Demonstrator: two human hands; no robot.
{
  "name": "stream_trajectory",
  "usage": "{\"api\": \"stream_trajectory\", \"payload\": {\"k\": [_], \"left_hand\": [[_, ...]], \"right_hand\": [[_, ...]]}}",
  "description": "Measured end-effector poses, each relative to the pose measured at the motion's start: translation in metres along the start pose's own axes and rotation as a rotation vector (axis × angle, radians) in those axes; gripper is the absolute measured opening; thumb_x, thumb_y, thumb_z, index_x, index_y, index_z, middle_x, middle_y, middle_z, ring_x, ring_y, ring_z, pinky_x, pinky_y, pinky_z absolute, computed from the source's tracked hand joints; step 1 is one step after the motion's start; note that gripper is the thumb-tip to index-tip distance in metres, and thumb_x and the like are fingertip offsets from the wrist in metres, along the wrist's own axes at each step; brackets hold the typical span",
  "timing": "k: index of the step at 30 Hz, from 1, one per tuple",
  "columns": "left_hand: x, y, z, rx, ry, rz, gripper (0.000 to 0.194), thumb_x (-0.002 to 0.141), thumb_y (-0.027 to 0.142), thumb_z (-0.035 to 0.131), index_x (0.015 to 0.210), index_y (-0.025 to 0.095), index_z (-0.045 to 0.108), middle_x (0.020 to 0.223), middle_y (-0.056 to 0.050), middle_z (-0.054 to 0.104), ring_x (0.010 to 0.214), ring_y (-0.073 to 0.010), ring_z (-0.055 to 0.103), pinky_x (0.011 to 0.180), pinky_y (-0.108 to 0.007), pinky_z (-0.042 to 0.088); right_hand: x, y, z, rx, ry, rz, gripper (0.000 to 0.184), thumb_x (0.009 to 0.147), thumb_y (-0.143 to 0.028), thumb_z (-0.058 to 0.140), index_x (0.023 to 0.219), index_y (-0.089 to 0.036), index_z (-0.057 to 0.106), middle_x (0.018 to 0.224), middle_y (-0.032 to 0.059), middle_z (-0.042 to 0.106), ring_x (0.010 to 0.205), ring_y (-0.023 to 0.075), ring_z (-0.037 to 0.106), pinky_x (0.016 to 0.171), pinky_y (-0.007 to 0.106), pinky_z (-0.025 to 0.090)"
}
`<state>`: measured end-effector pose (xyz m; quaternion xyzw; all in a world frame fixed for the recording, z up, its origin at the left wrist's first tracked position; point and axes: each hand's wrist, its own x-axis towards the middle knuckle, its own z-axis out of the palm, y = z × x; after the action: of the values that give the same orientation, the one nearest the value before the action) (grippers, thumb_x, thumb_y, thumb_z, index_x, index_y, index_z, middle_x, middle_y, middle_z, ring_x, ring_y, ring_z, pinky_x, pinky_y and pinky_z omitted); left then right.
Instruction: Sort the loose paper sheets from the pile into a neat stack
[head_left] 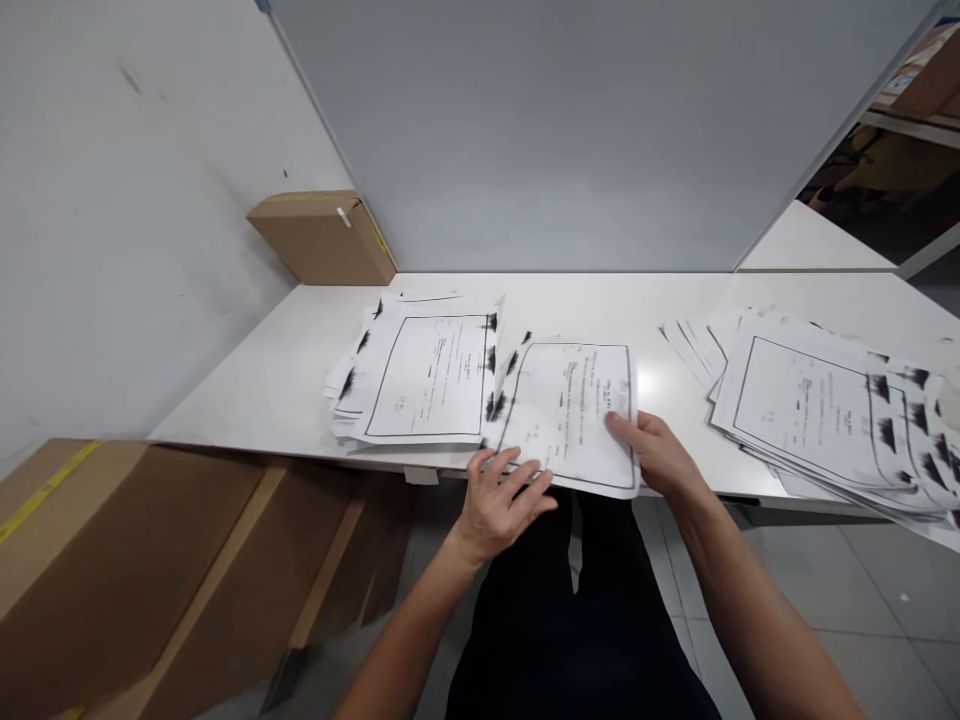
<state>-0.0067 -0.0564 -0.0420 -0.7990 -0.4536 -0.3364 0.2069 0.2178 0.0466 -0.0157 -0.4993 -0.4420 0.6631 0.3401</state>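
A printed sheet of paper (570, 410) with a dark border and black smudges along its left edge lies in front of me, its near edge over the table's front edge. My right hand (656, 450) grips its right side, thumb on top and the other fingers mostly hidden underneath. Fingers apart, my left hand (499, 505) rests at the sheet's near left edge. To the left lies a stack of similar printed sheets (431, 380), close to the sheet's left edge. A larger, fanned-out stack of sheets (810, 410) is spread at the right.
The white table (247, 390) runs along a grey panel (555, 130). A cardboard box (330, 235) stands at the back left by the wall. More large cardboard boxes (142, 560) sit on the floor to the left. Shelving (911, 130) shows at the far right.
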Motion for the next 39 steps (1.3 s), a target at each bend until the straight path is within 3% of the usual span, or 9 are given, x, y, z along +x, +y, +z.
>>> {"api": "stream_trajectory", "payload": {"k": [4, 7, 10, 14, 21, 27, 31, 34, 39], "left_hand": [[-0.019, -0.016, -0.012, 0.076, 0.133, -0.184, 0.016, 0.072, 0.023, 0.068, 0.084, 0.02, 0.059, 0.073, -0.004, 0.062, 0.079, -0.0201, 0.055, 0.073, -0.039, 0.043], [-0.025, -0.034, -0.012, 0.279, 0.106, -0.329, 0.028, 0.07, 0.028, 0.07, 0.092, 0.016, 0.058, 0.085, -0.011, 0.059, 0.085, -0.0247, 0.053, 0.073, -0.042, 0.043], [-0.017, -0.046, -0.005, 0.394, 0.05, -0.328, 0.038, 0.074, 0.033, 0.067, 0.107, 0.016, 0.058, 0.094, -0.013, 0.056, 0.091, -0.0268, 0.05, 0.075, -0.043, 0.041], [0.002, -0.05, 0.005, 0.335, 0.104, -0.23, 0.028, 0.077, 0.017, 0.061, 0.105, 0.022, 0.061, 0.087, -0.007, 0.061, 0.088, -0.0229, 0.053, 0.075, -0.039, 0.04], [0.041, -0.017, 0.007, 0.043, 0.136, 0.001, 0.051, 0.079, 0.009, 0.054, 0.128, 0.012, 0.044, 0.075, -0.007, 0.064, 0.07, -0.0177, 0.061, 0.063, -0.031, 0.046], [0.071, 0.014, 0.015, -0.117, 0.173, 0.087, 0.051, 0.081, 0.011, 0.052, 0.131, 0.01, 0.04, 0.07, -0.006, 0.064, 0.063, -0.0157, 0.06, 0.058, -0.028, 0.046], [0.075, 0.027, 0.028, -0.226, 0.155, 0.037, 0.044, 0.081, 0.009, 0.05, 0.125, 0.01, 0.046, 0.077, -0.008, 0.066, 0.07, -0.017, 0.062, 0.061, -0.03, 0.049], [0.074, 0.036, 0.035, -0.365, 0.125, -0.072, 0.034, 0.084, 0.011, 0.046, 0.117, 0.013, 0.052, 0.087, -0.01, 0.067, 0.079, -0.0171, 0.063, 0.066, -0.03, 0.051], [0.074, 0.047, 0.039, -0.53, 0.092, -0.244, 0.028, 0.086, 0.013, 0.04, 0.11, 0.015, 0.056, 0.087, -0.008, 0.066, 0.078, -0.0151, 0.062, 0.067, -0.029, 0.051]], "right_hand": [[-0.013, 0.004, -0.037, -0.187, 0.312, -0.036, 0.031, 0.069, -0.045, 0.066, 0.075, -0.015, 0.065, 0.074, 0.0067, 0.068, 0.067, 0.0208, 0.063, 0.056, 0.029, 0.049], [-0.026, 0.011, -0.052, -0.35, 0.44, -0.07, 0.033, 0.066, -0.048, 0.067, 0.068, -0.015, 0.062, 0.065, 0.0042, 0.063, 0.057, 0.0172, 0.056, 0.044, 0.024, 0.042], [-0.034, 0.021, -0.049, -0.473, 0.496, -0.13, 0.038, 0.066, -0.051, 0.065, 0.056, -0.017, 0.05, 0.052, -0.0004, 0.049, 0.048, 0.0122, 0.043, 0.038, 0.023, 0.032], [-0.035, 0.03, -0.038, -0.562, 0.573, -0.188, 0.049, 0.073, -0.052, 0.057, 0.051, -0.022, 0.025, 0.048, -0.0044, 0.027, 0.047, 0.0088, 0.027, 0.039, 0.022, 0.022], [-0.037, 0.029, -0.037, -0.494, 0.442, -0.205, 0.042, 0.081, -0.05, 0.047, 0.056, -0.02, 0.031, 0.053, -0.0034, 0.029, 0.051, 0.0099, 0.029, 0.043, 0.022, 0.025], [-0.04, 0.024, -0.032, -0.478, 0.389, -0.197, 0.044, 0.082, -0.052, 0.045, 0.057, -0.021, 0.027, 0.054, -0.0044, 0.026, 0.05, 0.009, 0.028, 0.043, 0.022, 0.023], [-0.041, 0.023, -0.032, -0.423, 0.342, -0.195, 0.043, 0.083, -0.053, 0.043, 0.058, -0.02, 0.03, 0.055, -0.0041, 0.029, 0.051, 0.0093, 0.029, 0.044, 0.022, 0.025], [-0.042, 0.023, -0.034, -0.364, 0.304, -0.186, 0.042, 0.082, -0.056, 0.043, 0.06, -0.02, 0.039, 0.054, -0.0031, 0.037, 0.051, 0.0106, 0.034, 0.046, 0.023, 0.029], [-0.044, 0.021, -0.036, -0.252, 0.263, -0.161, 0.042, 0.08, -0.058, 0.044, 0.063, -0.019, 0.048, 0.057, -0.0002, 0.05, 0.056, 0.0151, 0.046, 0.05, 0.025, 0.037]]}}
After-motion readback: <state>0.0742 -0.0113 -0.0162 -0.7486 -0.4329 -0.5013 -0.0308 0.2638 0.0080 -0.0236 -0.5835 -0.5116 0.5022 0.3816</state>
